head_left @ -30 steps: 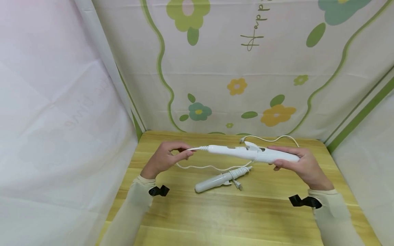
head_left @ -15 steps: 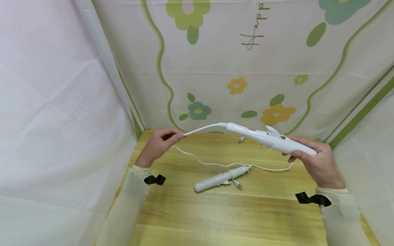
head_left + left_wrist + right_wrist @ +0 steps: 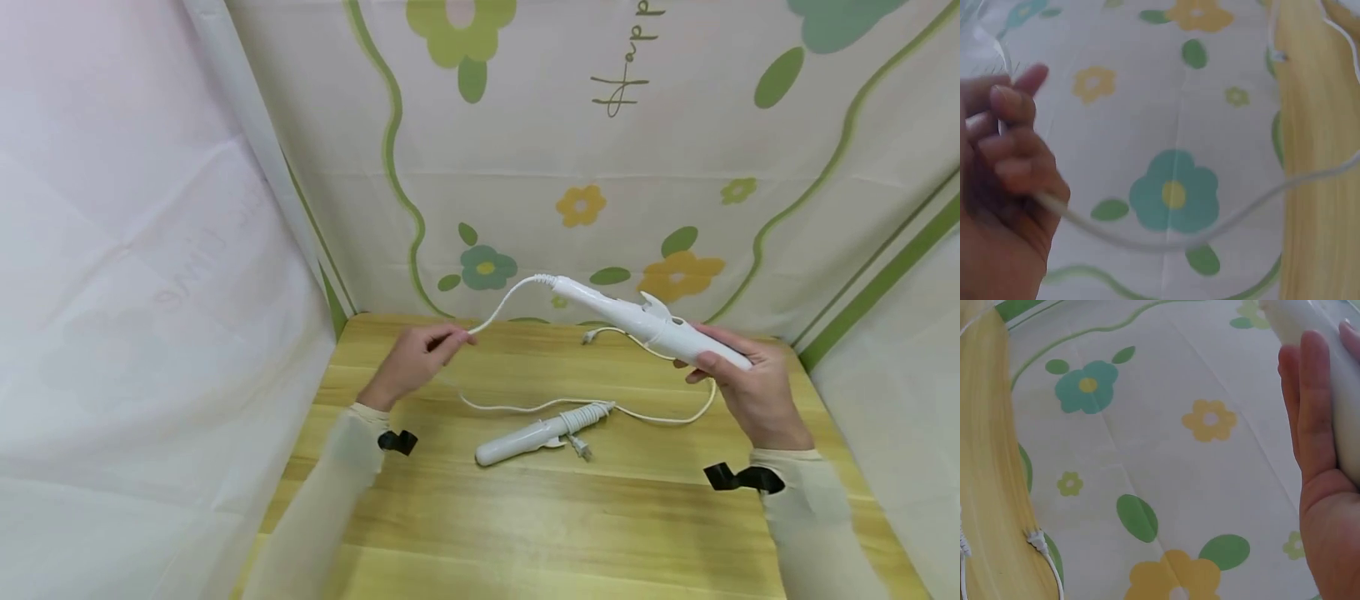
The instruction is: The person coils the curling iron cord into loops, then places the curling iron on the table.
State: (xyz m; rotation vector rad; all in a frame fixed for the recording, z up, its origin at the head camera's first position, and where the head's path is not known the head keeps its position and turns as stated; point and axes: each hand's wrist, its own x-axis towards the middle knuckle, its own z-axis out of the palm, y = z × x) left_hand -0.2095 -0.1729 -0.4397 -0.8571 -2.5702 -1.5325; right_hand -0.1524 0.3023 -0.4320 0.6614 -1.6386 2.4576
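A white curling iron [image 3: 626, 317] is held above the table, its cord end tilted up to the left. My right hand [image 3: 761, 398] grips its thick end, fingers beneath and thumb along the near side. In the right wrist view, part of the iron's white body [image 3: 1342, 394] lies against the fingers. My left hand [image 3: 412, 362] pinches the white cord [image 3: 501, 308] between thumb and fingers; the cord bows up to the iron. From the left hand [image 3: 1016, 162] a loop hangs in the left wrist view. A second white curling iron [image 3: 517, 442], its cord wound round one end, lies on the table.
The wooden table [image 3: 600, 533] stands against a flower-printed cloth backdrop [image 3: 525, 142], with white cloth [image 3: 150, 333] at the sides. Loose cord crosses the table behind the second iron. A plug [image 3: 588, 337] lies near the back edge; another plug [image 3: 581, 448] sits beside the second iron.
The held iron has risen and tilted, its cord end now higher. My right hand went right, then partly back left. My left hand moved up-left, then back right, leaving the cord more bowed.
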